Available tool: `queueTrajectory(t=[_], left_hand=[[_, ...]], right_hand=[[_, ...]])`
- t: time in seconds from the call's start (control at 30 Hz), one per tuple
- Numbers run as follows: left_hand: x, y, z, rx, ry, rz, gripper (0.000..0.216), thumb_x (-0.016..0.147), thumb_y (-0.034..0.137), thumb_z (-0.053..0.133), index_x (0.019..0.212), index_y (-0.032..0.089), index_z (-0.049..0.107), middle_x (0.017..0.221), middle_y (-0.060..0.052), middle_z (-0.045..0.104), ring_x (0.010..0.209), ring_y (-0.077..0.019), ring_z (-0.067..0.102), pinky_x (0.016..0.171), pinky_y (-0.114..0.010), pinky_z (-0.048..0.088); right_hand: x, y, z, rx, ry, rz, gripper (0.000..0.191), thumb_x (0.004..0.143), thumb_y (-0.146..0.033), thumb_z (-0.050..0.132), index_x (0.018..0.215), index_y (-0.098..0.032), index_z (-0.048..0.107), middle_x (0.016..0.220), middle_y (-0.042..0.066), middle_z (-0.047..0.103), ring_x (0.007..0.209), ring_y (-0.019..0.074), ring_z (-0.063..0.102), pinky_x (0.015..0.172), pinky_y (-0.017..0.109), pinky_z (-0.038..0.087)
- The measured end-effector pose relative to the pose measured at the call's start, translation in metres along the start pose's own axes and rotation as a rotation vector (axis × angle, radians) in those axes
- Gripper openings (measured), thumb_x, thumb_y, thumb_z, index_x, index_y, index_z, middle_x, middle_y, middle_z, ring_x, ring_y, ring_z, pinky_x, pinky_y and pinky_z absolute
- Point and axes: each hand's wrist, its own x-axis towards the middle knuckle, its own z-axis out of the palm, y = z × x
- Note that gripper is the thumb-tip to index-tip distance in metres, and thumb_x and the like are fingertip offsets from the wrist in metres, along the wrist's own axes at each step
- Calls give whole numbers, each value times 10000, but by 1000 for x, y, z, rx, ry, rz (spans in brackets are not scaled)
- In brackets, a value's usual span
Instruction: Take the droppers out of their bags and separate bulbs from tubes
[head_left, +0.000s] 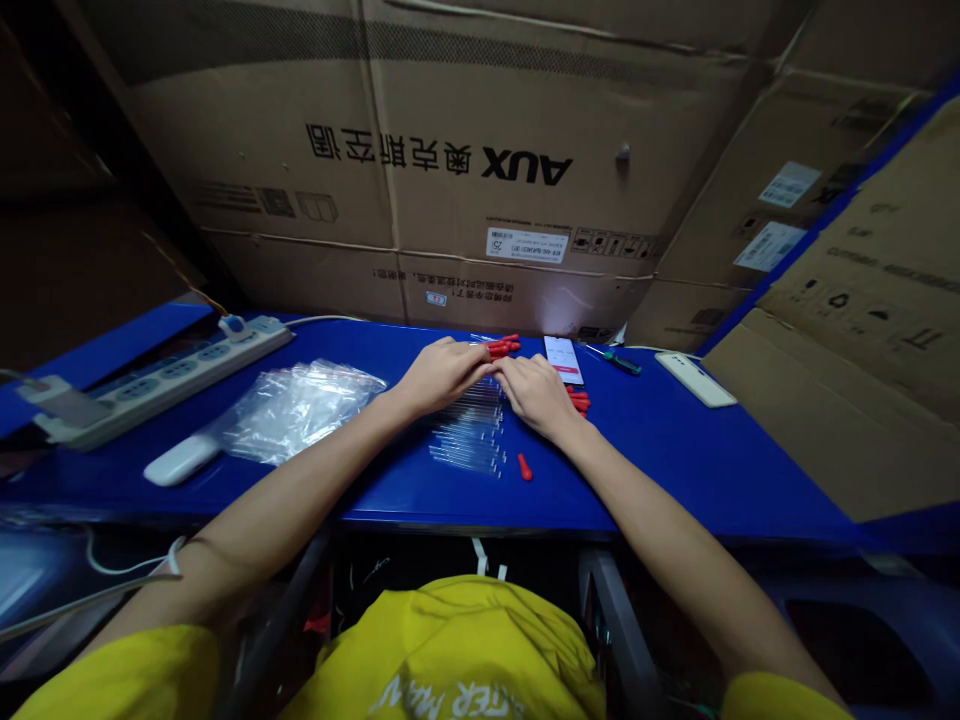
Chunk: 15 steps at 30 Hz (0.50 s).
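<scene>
Over the middle of the blue table, my left hand (444,373) and my right hand (540,393) meet fingertip to fingertip. Both have their fingers closed in a pinch, and whatever is between them is hidden. Beneath and in front of them lies a row of thin clear glass tubes (466,447), side by side. Several red rubber bulbs (504,346) show just behind my fingers, seemingly at the ends of tubes. More red bulbs (578,400) lie by my right wrist, partly covered by it. A single red bulb (524,467) rests alone nearer the front edge.
Clear plastic bags (304,410) and a white rounded device (181,460) lie left, before a power strip (172,375). Behind my right hand are a lit phone (562,360) and a green-handled screwdriver (624,364). A pale phone-shaped object (694,379) lies right. Cardboard (450,200) walls the back.
</scene>
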Motion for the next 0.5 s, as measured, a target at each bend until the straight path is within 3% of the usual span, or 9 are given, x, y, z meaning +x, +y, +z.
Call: queueTrajectory(t=[0.17, 0.5], left_hand=[[-1, -4, 2, -6, -121, 13, 452, 1151, 440, 305, 1020, 194, 661, 961, -89, 758, 855, -230, 693, 820, -353, 455], [0, -21, -11, -133, -251, 46, 448, 1128, 467, 368, 996, 215, 715, 823, -66, 720, 723, -205, 648, 724, -317, 444]], right_hand=[[3, -7, 2, -128, -40, -26, 432, 1169, -365, 318, 1021, -159, 668, 889, 123, 777, 798, 233, 637, 754, 368, 273], [2, -5, -2, -135, -144, -49, 403, 1168, -355, 323, 1067, -181, 671, 835, 96, 795, 705, 208, 632, 690, 355, 255]])
